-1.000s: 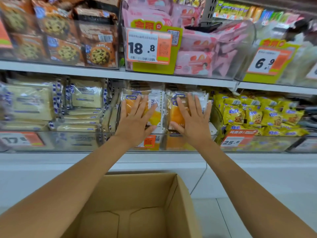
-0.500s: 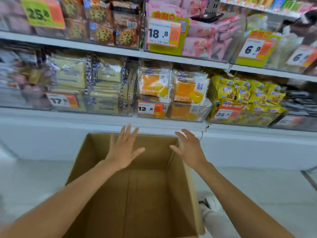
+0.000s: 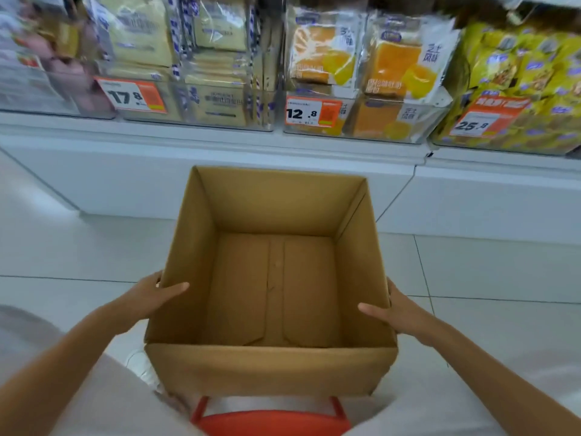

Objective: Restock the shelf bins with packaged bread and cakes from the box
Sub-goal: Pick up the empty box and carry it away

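Note:
An open cardboard box [image 3: 270,366] stands in front of me, and nothing lies on its bare bottom. My left hand [image 3: 147,295] grips its left wall, thumb inside and fingers outside. My right hand [image 3: 393,313] grips the right wall the same way. On the shelf above, a clear bin [image 3: 421,124] holds orange cake packs [image 3: 399,62], some standing upright behind a 12.8 price tag [image 3: 311,113].
Left of that bin, a bin of pale bread packs [image 3: 217,67] carries a 17.8 tag. Yellow snack bags [image 3: 522,70] fill the bin at right. A white shelf base [image 3: 125,177] meets the tiled floor. A red stool [image 3: 270,423] shows between my knees.
My hands left the cake packs on the shelf, dropped down and took hold of the box's side walls. The view tilted down toward the box.

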Demonstrator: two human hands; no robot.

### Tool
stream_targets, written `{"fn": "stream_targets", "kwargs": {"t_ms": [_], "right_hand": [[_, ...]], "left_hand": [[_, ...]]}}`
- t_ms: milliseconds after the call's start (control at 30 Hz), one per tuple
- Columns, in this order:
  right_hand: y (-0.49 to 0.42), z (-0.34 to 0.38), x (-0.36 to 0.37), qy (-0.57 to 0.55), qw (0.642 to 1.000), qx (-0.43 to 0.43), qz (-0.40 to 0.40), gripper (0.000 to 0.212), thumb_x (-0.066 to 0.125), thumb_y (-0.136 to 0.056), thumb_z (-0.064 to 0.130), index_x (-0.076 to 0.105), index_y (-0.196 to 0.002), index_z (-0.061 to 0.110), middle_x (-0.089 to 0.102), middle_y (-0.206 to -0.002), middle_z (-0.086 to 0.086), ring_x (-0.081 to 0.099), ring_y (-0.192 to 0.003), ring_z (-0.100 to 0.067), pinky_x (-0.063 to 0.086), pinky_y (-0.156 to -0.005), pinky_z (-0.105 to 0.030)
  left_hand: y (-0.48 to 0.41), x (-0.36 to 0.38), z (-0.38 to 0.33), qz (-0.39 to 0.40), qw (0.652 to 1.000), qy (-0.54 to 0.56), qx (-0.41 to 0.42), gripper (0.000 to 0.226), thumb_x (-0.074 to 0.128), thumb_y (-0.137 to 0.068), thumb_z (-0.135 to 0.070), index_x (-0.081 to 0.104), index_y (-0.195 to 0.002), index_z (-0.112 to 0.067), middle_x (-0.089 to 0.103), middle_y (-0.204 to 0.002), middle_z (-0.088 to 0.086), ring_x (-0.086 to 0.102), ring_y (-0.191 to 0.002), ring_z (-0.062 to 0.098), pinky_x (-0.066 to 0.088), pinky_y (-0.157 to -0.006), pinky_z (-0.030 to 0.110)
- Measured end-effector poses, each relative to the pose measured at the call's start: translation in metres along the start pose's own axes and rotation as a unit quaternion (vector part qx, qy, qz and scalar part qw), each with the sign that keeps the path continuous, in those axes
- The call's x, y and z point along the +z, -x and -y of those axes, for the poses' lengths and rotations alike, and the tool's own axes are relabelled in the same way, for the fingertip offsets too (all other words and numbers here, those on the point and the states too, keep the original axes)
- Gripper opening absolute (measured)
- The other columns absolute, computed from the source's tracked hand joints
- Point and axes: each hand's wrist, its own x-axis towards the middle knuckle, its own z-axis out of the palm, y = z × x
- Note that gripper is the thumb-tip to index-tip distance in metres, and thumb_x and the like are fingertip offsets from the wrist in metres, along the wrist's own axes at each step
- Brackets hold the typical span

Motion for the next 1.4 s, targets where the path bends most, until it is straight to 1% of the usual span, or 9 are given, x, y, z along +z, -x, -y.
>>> {"fn": "stream_targets", "kwargs": {"t_ms": [67,200,400,600,800,900,1033,1133,1400], "right_hand": [[0.001,-0.005,-0.001,-0.028,1.0,0.0,0.014,0.101,0.077,-0.073,0.053,0.013,-0.15,0.04,0.045,-0.139,0.011,0.052,-0.121,-0.013,0.049,-0.098,-0.036],[0.002,-0.028,-0.022,-0.006,0.998,0.05,-0.035,0.104,0.08,-0.064,0.06,0.025,-0.149,0.034,0.052,-0.134,0.01,0.053,-0.12,-0.015,0.045,-0.104,-0.039],[0.054,-0.069,-0.072,-0.041,0.979,0.17,-0.104,0.093,0.069,-0.063,0.068,0.041,-0.142,0.026,0.059,-0.13,-0.002,0.058,-0.117,-0.028,0.047,-0.102,-0.049],[0.159,-0.12,-0.135,-0.164,0.943,0.228,-0.181,0.103,0.065,-0.042,0.088,0.053,-0.125,0.03,0.065,-0.108,0.0,0.063,-0.101,-0.027,0.051,-0.091,-0.043],[0.297,-0.14,-0.2,-0.302,0.867,0.283,-0.278,0.054,0.071,-0.083,0.039,0.056,-0.127,0.011,0.064,-0.112,-0.009,0.061,-0.103,-0.032,0.049,-0.093,-0.044],[0.364,-0.142,-0.223,-0.345,0.83,0.296,-0.322,0.062,0.073,-0.076,0.049,0.056,-0.127,0.018,0.065,-0.107,0.001,0.062,-0.103,-0.026,0.049,-0.091,-0.04],[0.423,-0.136,-0.251,-0.373,0.79,0.318,-0.37,0.052,0.071,-0.085,0.038,0.055,-0.129,0.015,0.061,-0.097,0.006,0.06,-0.099,-0.025,0.043,-0.086,-0.033],[0.447,-0.125,-0.266,-0.386,0.758,0.341,-0.4,0.056,0.07,-0.086,0.038,0.05,-0.133,0.014,0.062,-0.105,0.001,0.055,-0.095,-0.02,0.04,-0.086,-0.03],[0.47,-0.141,-0.304,-0.468,0.652,0.407,-0.436,0.069,0.069,-0.081,0.05,0.052,-0.135,0.01,0.063,-0.102,0.001,0.058,-0.092,-0.02,0.046,-0.084,-0.03]], "left_hand": [[0.007,0.0,-0.003,0.095,0.994,0.053,-0.01,0.06,0.068,-0.084,-0.048,0.038,-0.134,-0.042,0.059,-0.127,-0.003,0.059,-0.114,0.027,0.055,-0.087,0.048],[0.006,0.022,-0.029,0.126,0.991,0.052,0.016,0.078,0.08,-0.064,-0.062,0.04,-0.131,-0.051,0.066,-0.118,-0.005,0.068,-0.102,0.019,0.06,-0.073,0.038],[0.026,0.089,-0.097,0.174,0.983,-0.036,0.045,0.116,0.084,-0.058,-0.06,0.017,-0.152,-0.043,0.054,-0.138,-0.006,0.058,-0.117,0.015,0.056,-0.089,0.034],[0.075,0.16,-0.199,0.219,0.967,-0.119,0.063,0.111,0.082,-0.07,-0.048,0.01,-0.154,-0.041,0.043,-0.148,-0.007,0.049,-0.13,0.017,0.046,-0.102,0.031],[0.164,0.234,-0.343,0.267,0.931,-0.196,0.15,0.107,0.082,-0.074,-0.046,0.008,-0.151,-0.05,0.041,-0.148,-0.014,0.049,-0.129,0.012,0.044,-0.107,0.038],[0.205,0.27,-0.411,0.275,0.913,-0.235,0.191,0.097,0.077,-0.082,-0.037,0.01,-0.15,-0.052,0.043,-0.145,-0.017,0.049,-0.126,0.01,0.043,-0.107,0.038],[0.244,0.316,-0.489,0.289,0.886,-0.288,0.22,0.08,0.075,-0.084,-0.032,0.029,-0.149,-0.04,0.056,-0.128,-0.013,0.056,-0.115,0.011,0.047,-0.09,0.024],[0.255,0.343,-0.543,0.313,0.868,-0.317,0.22,0.072,0.08,-0.078,-0.038,0.046,-0.142,-0.032,0.064,-0.124,-0.008,0.061,-0.113,0.015,0.05,-0.095,0.033],[0.283,0.46,-0.659,0.376,0.803,-0.384,0.257,0.058,0.078,-0.082,-0.025,0.052,-0.134,-0.025,0.063,-0.101,-0.016,0.06,-0.093,0.002,0.049,-0.077,0.021]]}}
